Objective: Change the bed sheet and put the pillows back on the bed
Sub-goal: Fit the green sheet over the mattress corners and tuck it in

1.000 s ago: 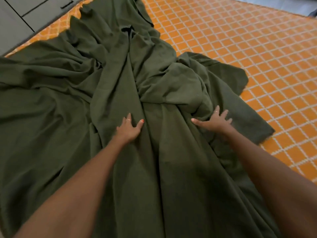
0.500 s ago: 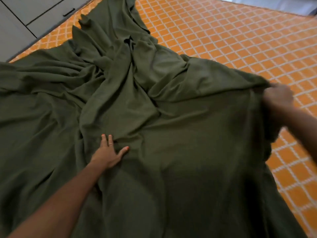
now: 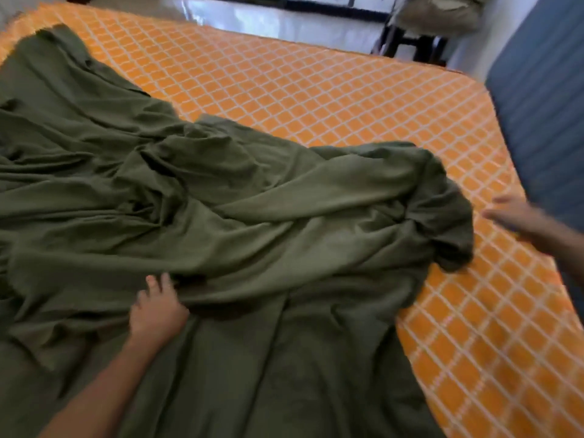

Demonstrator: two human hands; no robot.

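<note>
**Green sheet bunched to the left, far-right corner of the mattress uncovered**

Head view. The green sheet is seen lying crumpled over the near and left part of the orange mattress, with its folds running roughly from the left edge toward a rolled, bunched end at the right. The far and right parts of the mattress are left bare. The left hand is laid flat on the cloth near the person, fingers straight and pressing, nothing gripped. The right hand is held above the bare mattress just to the right of the bunched end, blurred, fingers spread and released, apart from the cloth as far as can be told.

The coming move is judged to turn on that bunched end: it lies just left of the right hand and well to the right of the left hand, so the right hand is the nearer. A pull toward the far-right corner would probably be called for, while the cloth is pinned by the left hand.

No pillows can be identified with confidence. No brand, label or writing can be read.
</note>
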